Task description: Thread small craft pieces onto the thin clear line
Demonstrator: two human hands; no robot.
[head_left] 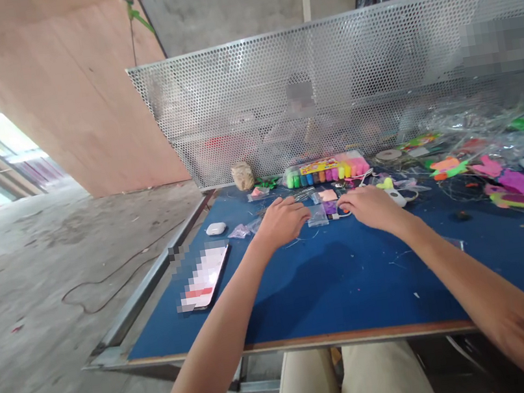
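Note:
My left hand [285,220] is over the far middle of the blue table, its fingers bent and close together; what they hold, if anything, is too small to tell. Just right of its fingertips lies a small clear plastic bag [317,216]. My right hand [360,206] is curled beside a purple piece [330,207] and a white plug; its fingertips look pinched, with their contents unclear. A peach-coloured piece [327,195] lies behind the purple one, between the hands. Beside my right wrist is a white device with a loop [395,197].
A phone [208,275] and a white earbud case [216,228] lie at the left. A pack of coloured clay [327,171] stands before the perforated metal screen [238,101]. Colourful pieces [511,182] and plastic wrap crowd the right.

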